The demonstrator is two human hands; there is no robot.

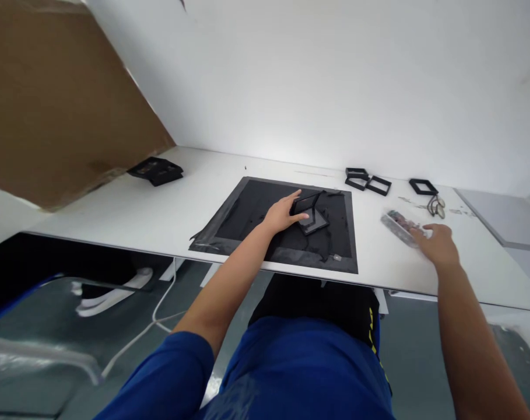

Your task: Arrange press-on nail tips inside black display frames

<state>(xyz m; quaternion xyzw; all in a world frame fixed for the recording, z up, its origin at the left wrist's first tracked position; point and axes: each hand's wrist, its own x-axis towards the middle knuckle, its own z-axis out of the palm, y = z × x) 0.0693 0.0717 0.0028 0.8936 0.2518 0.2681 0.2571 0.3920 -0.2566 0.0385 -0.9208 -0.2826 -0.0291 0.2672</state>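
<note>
A hinged black frame with clear panes (315,223) stands partly opened on a black mat (247,216). My left hand (283,214) is at its left side, with thumb and fingers stretched out and apart, touching the frame. To the right of the mat lies a small clear plastic box (398,226) with small mixed-coloured items inside, too blurred to name. My right hand (439,244) has its thumb and fingers closed on the near right end of that box. The fingertips are partly smeared.
Several black frames (379,185) lie along the back of the white table (212,160). Another black frame (423,186) sits beside a looped item (436,206). Stacked black frames (157,170) are at the left near a brown board (72,105). A person's shoe (111,297) shows below.
</note>
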